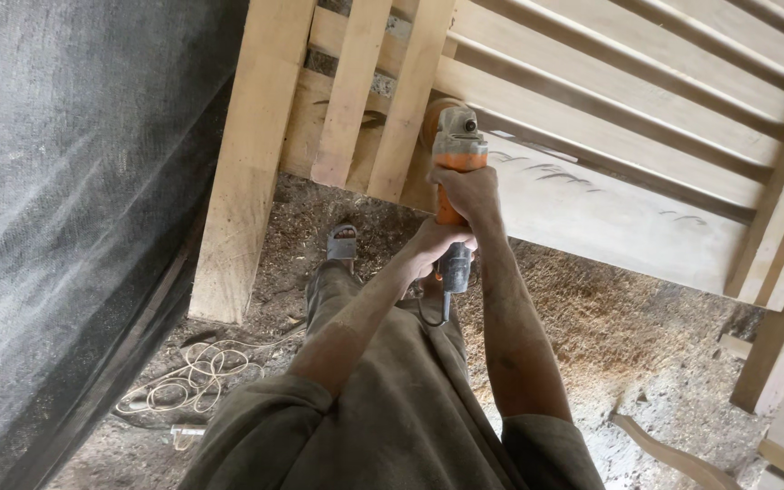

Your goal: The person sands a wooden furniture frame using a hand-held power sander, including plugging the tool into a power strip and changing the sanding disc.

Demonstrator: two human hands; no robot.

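Both hands grip an orange and grey grinder (pixel 455 181) held out in front of the body, its head pressed against a slatted wooden frame (pixel 592 109) that leans across the top of the view. The right hand (pixel 469 192) wraps the upper body of the grinder, fingers curled tight around it just below the grey head. The left hand (pixel 436 243) closes around the lower handle, fingers pressed together around the grip, with the cord end (pixel 447 308) sticking out below it. The grinder's disc sits at the frame's lower rail, where an upright slat (pixel 410 100) meets the broad bottom board (pixel 610 218); the disc itself is mostly hidden behind the head and the slat.

To the left, a thick post (pixel 242 172) of the frame runs down to the dirt floor (pixel 610 327), close beside a dark mesh sheet (pixel 65 209) that fills the left side. Between post and legs, a coil of pale cord (pixel 192 377) lies on the floor. A sandalled foot (pixel 341 243) stands directly under the frame's lower edge, in sawdust. At the right edge more timber uprights (pixel 773 354) stand on the floor, and a curved wood offcut (pixel 673 454) lies near the bottom right corner. The forearms and olive trousers (pixel 392 408) are dusted with sawdust.
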